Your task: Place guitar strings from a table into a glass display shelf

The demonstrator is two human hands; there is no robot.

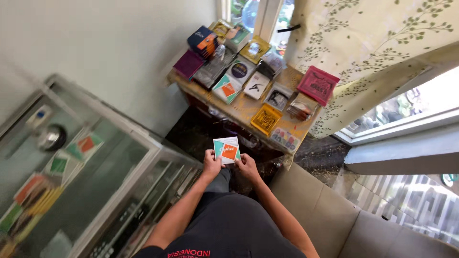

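Observation:
I hold a small square packet (226, 149), white with teal and orange patches, in both hands above my lap. My left hand (211, 163) grips its lower left corner. My right hand (247, 166) grips its lower right corner. Beyond it stands a low wooden table (239, 111) covered with several similar flat packets, among them a matching white, teal and orange packet (226, 88), a yellow packet (266, 119) and a pink packet (318, 85).
A glass display cabinet (81, 177) with packets inside stands at my left. A beige sofa cushion (334, 224) lies at my right. A leaf-patterned curtain (373, 43) and a window (406, 110) are behind the table. The floor under the table is dark.

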